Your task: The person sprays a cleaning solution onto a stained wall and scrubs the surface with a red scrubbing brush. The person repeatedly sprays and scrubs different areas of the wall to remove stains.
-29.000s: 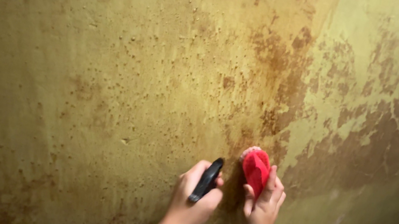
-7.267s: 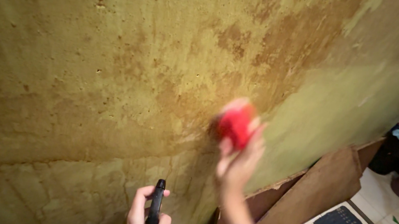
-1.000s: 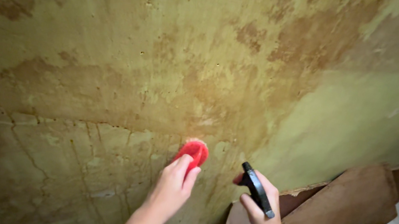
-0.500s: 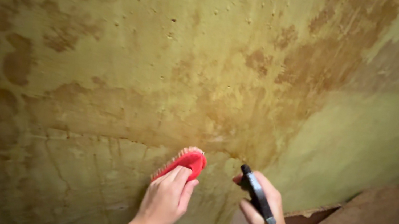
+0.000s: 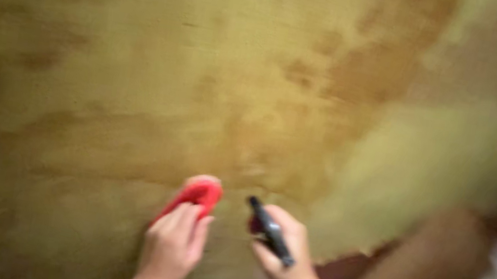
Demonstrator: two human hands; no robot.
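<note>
While the left hand (image 5: pixel 170 251) grips a red brush (image 5: pixel 195 194) against the stained wall (image 5: pixel 105 68), scrubbing is underway, and the right hand (image 5: pixel 286 257), closed around a spray bottle (image 5: pixel 271 244), needs its nozzle aimed at the stain.

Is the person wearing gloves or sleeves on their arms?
No. The left hand and the right hand are both bare, with no gloves. The forearms that show at the bottom of the picture are bare too, with no sleeves in view. I see no rings, watch or bracelet, but the picture is blurred, so small things could be missed.
</note>
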